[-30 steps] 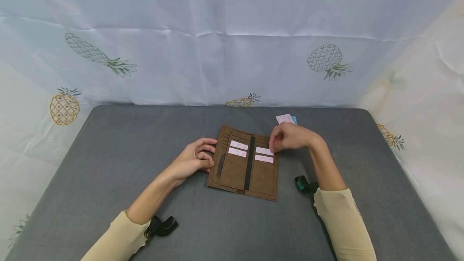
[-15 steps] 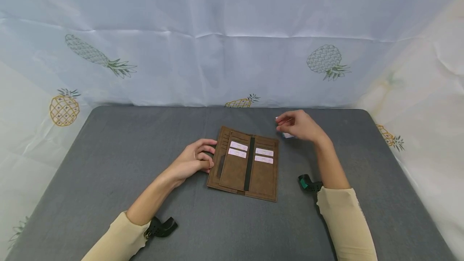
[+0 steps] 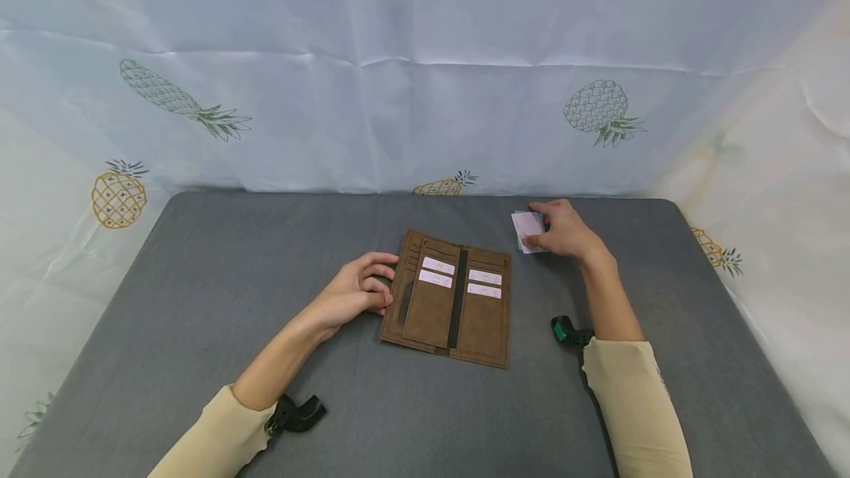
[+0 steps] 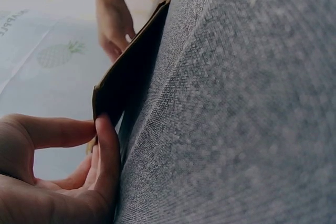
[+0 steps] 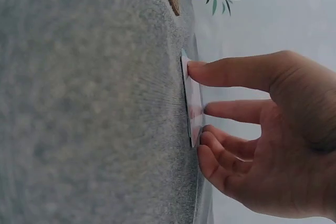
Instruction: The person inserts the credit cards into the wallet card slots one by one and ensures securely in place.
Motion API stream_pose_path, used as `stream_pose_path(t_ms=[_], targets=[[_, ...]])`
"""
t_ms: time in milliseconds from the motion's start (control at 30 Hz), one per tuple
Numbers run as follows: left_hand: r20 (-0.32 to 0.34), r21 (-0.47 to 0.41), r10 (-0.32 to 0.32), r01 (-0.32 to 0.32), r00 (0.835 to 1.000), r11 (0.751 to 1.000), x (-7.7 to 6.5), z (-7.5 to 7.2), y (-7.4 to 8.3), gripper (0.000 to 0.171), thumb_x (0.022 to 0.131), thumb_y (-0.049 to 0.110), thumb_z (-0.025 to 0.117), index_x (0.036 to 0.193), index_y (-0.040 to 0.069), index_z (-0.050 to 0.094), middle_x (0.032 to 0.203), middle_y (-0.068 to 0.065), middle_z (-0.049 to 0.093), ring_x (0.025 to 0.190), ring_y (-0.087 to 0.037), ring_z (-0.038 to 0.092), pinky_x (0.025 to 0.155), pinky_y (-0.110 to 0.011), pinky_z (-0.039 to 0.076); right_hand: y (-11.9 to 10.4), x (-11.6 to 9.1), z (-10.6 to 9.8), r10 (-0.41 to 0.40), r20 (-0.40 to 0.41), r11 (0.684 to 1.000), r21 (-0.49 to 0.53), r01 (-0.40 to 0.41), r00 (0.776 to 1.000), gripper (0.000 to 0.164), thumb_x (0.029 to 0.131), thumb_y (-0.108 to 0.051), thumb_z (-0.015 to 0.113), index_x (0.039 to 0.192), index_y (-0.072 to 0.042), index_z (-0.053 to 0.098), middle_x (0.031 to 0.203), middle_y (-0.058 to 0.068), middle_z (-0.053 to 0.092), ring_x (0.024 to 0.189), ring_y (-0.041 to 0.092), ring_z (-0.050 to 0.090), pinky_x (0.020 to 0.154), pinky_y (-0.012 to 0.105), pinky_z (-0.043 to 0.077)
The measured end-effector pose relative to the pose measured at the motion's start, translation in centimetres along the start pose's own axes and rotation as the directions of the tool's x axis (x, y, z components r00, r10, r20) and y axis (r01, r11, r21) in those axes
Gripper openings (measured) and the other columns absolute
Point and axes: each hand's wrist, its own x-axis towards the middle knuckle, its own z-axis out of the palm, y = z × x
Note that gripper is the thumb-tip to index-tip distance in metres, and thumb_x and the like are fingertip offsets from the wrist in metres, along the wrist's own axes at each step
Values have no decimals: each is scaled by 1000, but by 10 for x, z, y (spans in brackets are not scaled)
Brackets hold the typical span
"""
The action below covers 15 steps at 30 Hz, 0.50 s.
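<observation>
A brown bifold wallet [image 3: 428,323] lies spread on the grey table, with pink cards [image 3: 485,277] showing in slots on both halves. My left hand [image 3: 358,290] pinches its left edge; the left wrist view shows thumb and fingertips meeting at the cover [image 4: 126,72], which tilts up off the cloth. Right of the wallet's far corner lies a small stack of pink and bluish cards [image 3: 527,231]. Over this stack my right hand [image 3: 564,231] is spread, its thumb on the top card [image 5: 193,98] and its other fingertips along the card's side.
The grey cloth-covered table [image 3: 265,234] ends at a white curtain [image 3: 372,124] printed with pineapples. Dark wrist devices are on both forearms, the left one [image 3: 302,415] and the right one [image 3: 567,332] hanging close over the table.
My right hand has left the wallet's upper right slot and moved right and away to the loose cards, which now lie shifted slightly. The left hand stays at the wallet's edge.
</observation>
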Motion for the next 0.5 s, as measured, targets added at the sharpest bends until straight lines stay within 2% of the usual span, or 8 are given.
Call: stream_pose_path(t_ms=[100, 300, 500], targets=[[-1, 3, -2, 2, 1000, 1000, 0, 0, 0, 69, 94, -12, 60, 159, 2, 43, 134, -18, 54, 91, -15, 67, 76, -31, 61, 0, -1, -1, 13, 1, 1000, -7, -13, 1000, 71, 98, -15, 77, 156, 13, 46, 152, 41, 40, 123, 47, 49, 93, 53, 49], [-3, 5, -7, 7, 1000, 1000, 0, 0, 0, 68, 95, -11, 61, 160, 3, 43, 135, -18, 54, 92, -14, 67, 76, -31, 61, 1, -2, -3, 68, -3, 998, -18, -68, 998, 70, 97, -24, 80, 148, 16, 52, 142, 35, 49, 121, 43, 50, 98, 57, 50], [-4, 5, -4, 4, 1000, 1000, -1, 0, 0, 68, 94, -12, 60, 159, 2, 44, 134, -18, 54, 92, -15, 67, 76, -31, 61, 1, -4, -4, 122, -1, 991, -45, -122, 992, 80, 96, -33, 82, 147, 19, 50, 144, 37, 52, 122, 45, 54, 104, 61, 51]])
